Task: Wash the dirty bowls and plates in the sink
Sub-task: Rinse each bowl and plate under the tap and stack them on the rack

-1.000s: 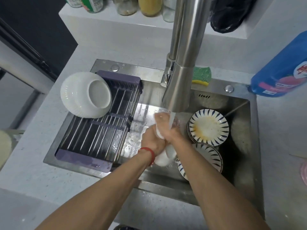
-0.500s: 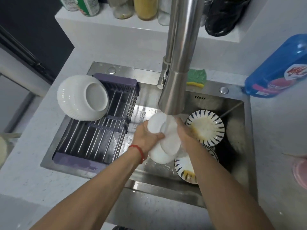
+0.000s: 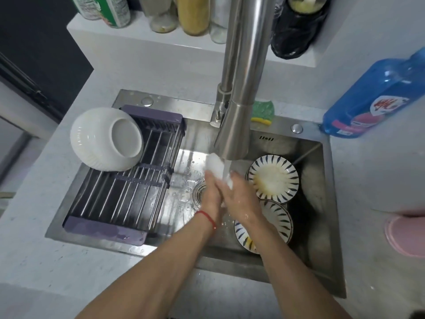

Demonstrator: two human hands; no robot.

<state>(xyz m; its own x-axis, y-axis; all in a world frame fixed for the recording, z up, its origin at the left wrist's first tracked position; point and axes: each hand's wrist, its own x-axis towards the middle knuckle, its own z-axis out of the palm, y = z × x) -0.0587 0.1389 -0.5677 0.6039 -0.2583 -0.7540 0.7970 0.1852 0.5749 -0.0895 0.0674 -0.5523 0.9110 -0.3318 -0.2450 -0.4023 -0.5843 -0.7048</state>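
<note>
**Under the tap, over the sink**

Under the tap [image 3: 239,93] I see my left hand [image 3: 212,194] and right hand [image 3: 239,196] pressed together, gripping a white dish [image 3: 217,169] in the water; striped plates [image 3: 273,178] lie beside, inside the sink [image 3: 322,203].

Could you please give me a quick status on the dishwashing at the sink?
Both hands, left and right, hold a white dish under the faucet. Dirty plate waits. Nothing in the way.

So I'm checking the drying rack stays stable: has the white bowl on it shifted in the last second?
No. The white bowl lies tilted at the same far-left corner of the purple rack; only the camera shifted.
</note>
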